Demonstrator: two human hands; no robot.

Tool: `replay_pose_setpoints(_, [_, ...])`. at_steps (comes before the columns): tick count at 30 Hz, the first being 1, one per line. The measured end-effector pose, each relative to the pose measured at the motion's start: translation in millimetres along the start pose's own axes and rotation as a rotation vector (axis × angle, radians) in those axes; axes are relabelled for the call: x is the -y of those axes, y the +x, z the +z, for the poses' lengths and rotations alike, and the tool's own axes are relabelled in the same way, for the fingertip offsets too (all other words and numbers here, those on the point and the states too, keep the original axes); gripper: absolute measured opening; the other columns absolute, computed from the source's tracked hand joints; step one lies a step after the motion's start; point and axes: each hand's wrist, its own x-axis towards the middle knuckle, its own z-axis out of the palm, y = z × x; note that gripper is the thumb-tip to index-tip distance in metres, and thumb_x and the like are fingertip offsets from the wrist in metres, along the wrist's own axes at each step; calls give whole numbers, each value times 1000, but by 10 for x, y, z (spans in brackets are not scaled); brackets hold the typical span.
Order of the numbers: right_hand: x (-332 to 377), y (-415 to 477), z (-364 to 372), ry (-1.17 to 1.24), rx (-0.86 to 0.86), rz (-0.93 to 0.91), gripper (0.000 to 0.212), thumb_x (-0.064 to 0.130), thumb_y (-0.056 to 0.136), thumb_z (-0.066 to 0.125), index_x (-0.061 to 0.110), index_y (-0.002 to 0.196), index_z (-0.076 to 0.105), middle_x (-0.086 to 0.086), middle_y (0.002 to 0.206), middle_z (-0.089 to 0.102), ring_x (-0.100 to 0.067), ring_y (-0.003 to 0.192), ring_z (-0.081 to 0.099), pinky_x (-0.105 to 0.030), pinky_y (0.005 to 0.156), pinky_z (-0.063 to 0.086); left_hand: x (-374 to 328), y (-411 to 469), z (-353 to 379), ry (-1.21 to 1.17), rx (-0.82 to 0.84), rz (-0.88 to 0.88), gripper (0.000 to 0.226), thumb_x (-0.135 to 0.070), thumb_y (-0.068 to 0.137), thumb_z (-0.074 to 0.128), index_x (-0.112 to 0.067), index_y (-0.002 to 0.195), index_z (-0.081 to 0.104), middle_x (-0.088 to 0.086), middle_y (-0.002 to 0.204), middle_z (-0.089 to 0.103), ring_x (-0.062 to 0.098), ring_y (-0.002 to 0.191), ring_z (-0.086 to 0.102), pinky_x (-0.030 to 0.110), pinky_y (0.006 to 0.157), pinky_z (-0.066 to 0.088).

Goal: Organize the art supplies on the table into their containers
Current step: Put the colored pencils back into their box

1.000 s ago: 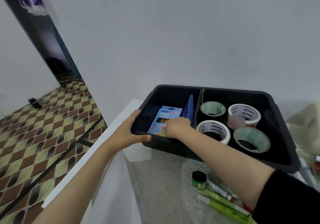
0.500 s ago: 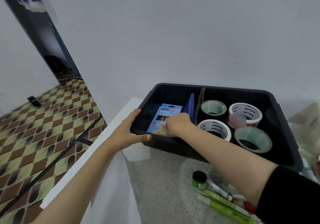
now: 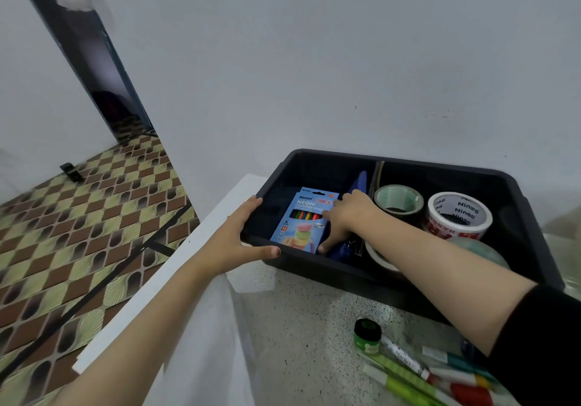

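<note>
A black divided tray (image 3: 440, 166) stands on the speckled table (image 3: 298, 327). In its left compartment lies a blue box of neon coloured pencils (image 3: 301, 220). My left hand (image 3: 239, 236) grips the tray's near left corner, thumb along the front wall. My right hand (image 3: 349, 217) reaches into the left compartment; its spread fingers and thumb touch the pencil box's right edge. A blue item (image 3: 358, 182) leans against the divider. The right compartment holds several tape rolls, among them a pale green one (image 3: 398, 199) and a white printed one (image 3: 457, 214); my right forearm partly hides the others.
On the table in front of the tray lie a small green jar (image 3: 367, 336) and several markers and pens (image 3: 408, 374). The table's left edge (image 3: 163, 283) drops to a patterned tile floor. A plain wall rises just behind the tray.
My right hand has slid from over the pencil box's lower part to its right edge, so the whole box now shows. My left hand has kept its grip on the tray.
</note>
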Motion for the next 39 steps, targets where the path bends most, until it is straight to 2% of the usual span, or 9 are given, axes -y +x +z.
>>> replay_pose_setpoints(4, [46, 148, 33, -44, 164, 92, 95, 91, 65, 39, 28, 136, 39, -2, 132, 48, -26, 117, 43, -44, 94, 29, -12, 2, 11, -7, -2, -1, 90, -39, 75, 74, -34, 146, 18, -11, 154, 20, 14, 139, 26, 34, 109, 32])
replay_pose_setpoints(8, [2, 91, 12, 96, 56, 63, 73, 51, 88, 56, 11, 144, 33, -14, 149, 29, -34, 138, 20, -49, 110, 11, -24, 7, 15, -6, -8, -3, 89, -35, 76, 75, -35, 145, 19, -11, 155, 17, 13, 139, 24, 33, 108, 32])
replay_pose_setpoints(12, [82, 305, 77, -24, 195, 105, 108, 96, 58, 35, 25, 140, 34, -5, 127, 44, -25, 111, 38, -42, 81, 22, -20, 8, 16, -16, -3, 3, 89, -37, 75, 74, -36, 144, 19, -12, 155, 16, 12, 139, 23, 32, 108, 31])
replay_pose_setpoints(20, [-90, -92, -116, 471, -97, -107, 76, 66, 87, 44, 23, 147, 29, -5, 149, 36, -25, 134, 36, -41, 106, 33, -30, 10, -1, -82, 22, 3, 101, -54, 57, 70, -36, 144, 22, -16, 151, 21, 8, 135, 26, 33, 109, 29])
replay_pose_setpoints(23, [-193, -388, -89, 709, -256, -203, 61, 49, 92, 50, 22, 145, 35, -2, 150, 35, -20, 135, 35, -36, 107, 31, -73, 8, -46, -89, 57, 30, 97, -52, 56, 74, -36, 139, 27, -23, 135, 36, 0, 120, 39, 27, 103, 37])
replay_pose_setpoints(28, [-394, -981, 240, 858, -492, -250, 46, 39, 93, 53, 23, 136, 47, 3, 142, 46, -14, 129, 41, -32, 108, 33, -260, 43, -34, 74, 38, 99, 92, -66, 44, 60, -37, 128, 36, -16, 109, 50, 6, 104, 47, 43, 97, 40])
replay_pose_setpoints(32, [-607, -1551, 644, 957, -633, -206, 37, 30, 91, 58, 22, 127, 57, 5, 127, 58, -9, 118, 50, -27, 101, 39, -438, 65, 180, 214, -108, 130, 113, -75, 48, 42, -19, 145, 31, 6, 135, 44, 27, 127, 34, 53, 108, 22])
replay_pose_setpoints(36, [-830, -2170, 1100, 1004, -691, -129, 32, 26, 92, 59, 23, 124, 60, 14, 120, 60, 2, 113, 51, -15, 95, 40, -913, -110, 616, 82, -176, 273, 85, -59, 61, 55, -23, 137, 41, -3, 139, 41, 27, 140, 21, 37, 112, 17])
replay_pose_setpoints(39, [-1005, -2649, 1481, 1012, -742, -41, 29, 27, 93, 58, 28, 122, 60, 21, 115, 57, 7, 104, 51, -11, 90, 40, -1381, -361, 1010, -1, -210, 492, 51, -25, 78, 70, -39, 121, 45, -22, 124, 48, 14, 129, 38, 19, 102, 26])
